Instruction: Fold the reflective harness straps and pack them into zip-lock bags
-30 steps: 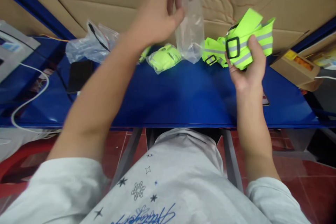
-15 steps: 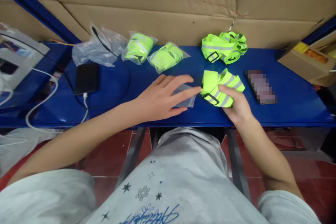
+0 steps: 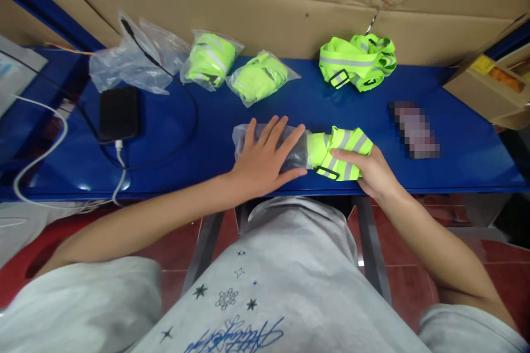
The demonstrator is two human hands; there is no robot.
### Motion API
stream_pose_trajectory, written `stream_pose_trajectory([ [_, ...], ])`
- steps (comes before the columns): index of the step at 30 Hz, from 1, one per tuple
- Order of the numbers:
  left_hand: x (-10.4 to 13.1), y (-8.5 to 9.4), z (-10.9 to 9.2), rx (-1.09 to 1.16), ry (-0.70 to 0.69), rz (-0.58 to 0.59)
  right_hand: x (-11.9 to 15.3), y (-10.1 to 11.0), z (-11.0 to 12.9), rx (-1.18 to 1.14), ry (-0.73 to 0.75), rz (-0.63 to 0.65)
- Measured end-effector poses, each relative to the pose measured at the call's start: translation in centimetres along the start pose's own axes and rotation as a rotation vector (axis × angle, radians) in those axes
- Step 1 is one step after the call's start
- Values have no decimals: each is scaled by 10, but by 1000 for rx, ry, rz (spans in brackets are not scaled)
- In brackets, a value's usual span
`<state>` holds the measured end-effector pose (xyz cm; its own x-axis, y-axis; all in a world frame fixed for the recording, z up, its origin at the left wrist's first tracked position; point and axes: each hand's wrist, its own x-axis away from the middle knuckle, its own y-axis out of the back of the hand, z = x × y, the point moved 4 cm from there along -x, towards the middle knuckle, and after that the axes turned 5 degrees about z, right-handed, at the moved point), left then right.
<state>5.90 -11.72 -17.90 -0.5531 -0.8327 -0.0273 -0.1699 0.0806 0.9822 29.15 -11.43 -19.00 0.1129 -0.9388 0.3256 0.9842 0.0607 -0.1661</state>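
Note:
My right hand [image 3: 375, 172] grips a folded neon-yellow reflective strap bundle [image 3: 345, 149] with a black buckle, near the table's front edge. The bundle's left end is at the mouth of a clear plastic bag [image 3: 293, 146]; whether it is inside I cannot tell. My left hand [image 3: 265, 160] lies on that bag with its fingers spread. Behind are two bagged yellow bundles, one upper left [image 3: 211, 60] and one nearer the middle [image 3: 259, 77]. A loose yellow strap bundle [image 3: 356, 63] lies at the back right.
On the blue table [image 3: 165, 176], a black device [image 3: 119, 113] with a white cable and crumpled plastic bags [image 3: 132, 63] lie left. A phone [image 3: 415, 129] and an open cardboard box [image 3: 488, 88] are at right.
My right hand has brought the bundle slightly left and down to the bag's mouth. My left hand's fingers have spread over the bag, more of which now shows. The camera view has shifted slightly.

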Motion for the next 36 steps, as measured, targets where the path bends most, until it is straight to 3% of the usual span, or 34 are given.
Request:
stream_pose_trajectory([
  [3,15,-14,-11,65,-26,-39,-5,-3,3,-32,-91,60],
  [6,17,-5,-8,212,-29,39,-14,-4,5,-63,-137,101],
  [12,-13,35,17,168,36,139,-22,-4,9,-15,-119,117],
  [17,-36,29,21,125,3,304,-24,-11,23,73,-130,237],
  [22,-43,30,7,106,-75,176,-36,-17,39,54,-116,266],
  [27,-46,34,5,72,-76,12,-45,-26,35,-26,24,292],
  [33,-40,34,14,104,-4,-66,-40,-33,20,69,149,260],
  [36,-38,29,14,71,13,-45,-36,-36,23,199,279,202],
])
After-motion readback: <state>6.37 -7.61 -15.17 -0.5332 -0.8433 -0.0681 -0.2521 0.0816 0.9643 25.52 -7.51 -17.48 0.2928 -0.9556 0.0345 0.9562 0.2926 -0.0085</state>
